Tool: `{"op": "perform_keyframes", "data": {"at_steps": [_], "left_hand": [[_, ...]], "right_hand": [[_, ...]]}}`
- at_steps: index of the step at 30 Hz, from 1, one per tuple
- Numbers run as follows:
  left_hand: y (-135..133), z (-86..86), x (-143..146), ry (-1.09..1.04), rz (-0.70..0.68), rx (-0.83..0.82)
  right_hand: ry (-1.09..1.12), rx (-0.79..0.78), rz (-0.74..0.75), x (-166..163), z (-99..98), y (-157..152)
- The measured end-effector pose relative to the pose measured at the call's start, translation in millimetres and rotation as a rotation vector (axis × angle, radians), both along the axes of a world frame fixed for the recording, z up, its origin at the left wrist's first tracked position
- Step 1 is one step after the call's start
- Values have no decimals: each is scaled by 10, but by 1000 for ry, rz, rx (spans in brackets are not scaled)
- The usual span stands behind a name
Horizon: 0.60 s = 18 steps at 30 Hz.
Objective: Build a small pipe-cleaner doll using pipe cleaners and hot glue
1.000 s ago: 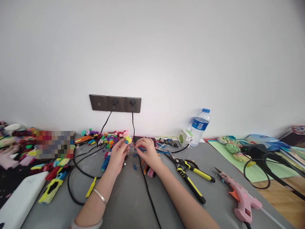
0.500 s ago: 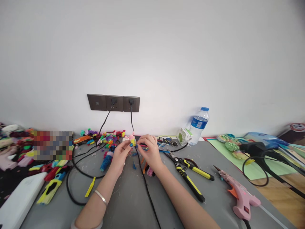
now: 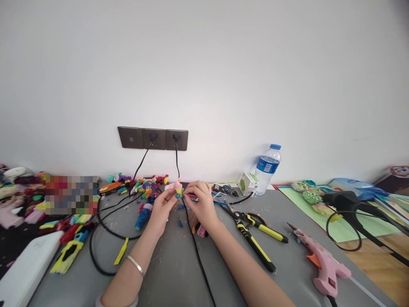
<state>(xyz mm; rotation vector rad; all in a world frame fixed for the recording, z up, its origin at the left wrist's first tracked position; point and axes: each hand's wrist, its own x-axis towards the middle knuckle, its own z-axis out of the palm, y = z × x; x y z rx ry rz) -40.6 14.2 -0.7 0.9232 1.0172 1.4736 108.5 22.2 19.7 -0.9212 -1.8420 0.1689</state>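
My left hand (image 3: 162, 208) pinches a small pink and yellow fuzzy pipe-cleaner figure (image 3: 178, 186) between thumb and fingertips. Close beside it on the right, my right hand (image 3: 202, 204) has its thumb and fingers drawn together at the yellow part. Whatever lies in that pinch is too small to make out. Beneath the hands runs a black cable (image 3: 195, 245) across the grey table (image 3: 172, 273). Pink and orange pipe-cleaner pieces (image 3: 201, 231) lie under my right hand, and a blue pipe-cleaner piece (image 3: 142, 218) lies left of my left hand.
Yellow-black pliers (image 3: 255, 245) and a pink glue gun (image 3: 329, 264) lie to the right. Behind stand a small box (image 3: 248, 183) and a water bottle (image 3: 267, 168). Colourful pipe-cleaner pieces (image 3: 148, 185), looped cables and a white device (image 3: 28, 268) occupy the left. Wall sockets (image 3: 153, 139) are behind.
The pink and yellow figure has tilted more upright in my left fingers, its pink top shifting slightly right. Both hands stay nearly in place.
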Motion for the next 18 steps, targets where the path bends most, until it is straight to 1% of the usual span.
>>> {"op": "perform_keyframes", "data": {"at_steps": [4, 7, 9, 11, 13, 15, 18], "left_hand": [[-3, -9, 8, 2, 2, 6], [22, -39, -24, -21, 23, 7], [50, -45, -81, -64, 75, -1], [76, -25, -158, -129, 164, -6], [93, 12, -233, -200, 236, 6], [100, 51, -279, -248, 274, 15], [96, 77, -278, -271, 274, 20]], "right_hand": [[-1, 9, 3, 2, 8, -4], [43, 17, 21, 6, 14, -8], [91, 4, 36, 12, 8, -5], [109, -27, 69, 16, -11, 4], [54, -72, 138, 13, -41, 12], [-69, -115, 227, -4, -82, 12], [-298, -151, 341, -55, -158, 0]]}}
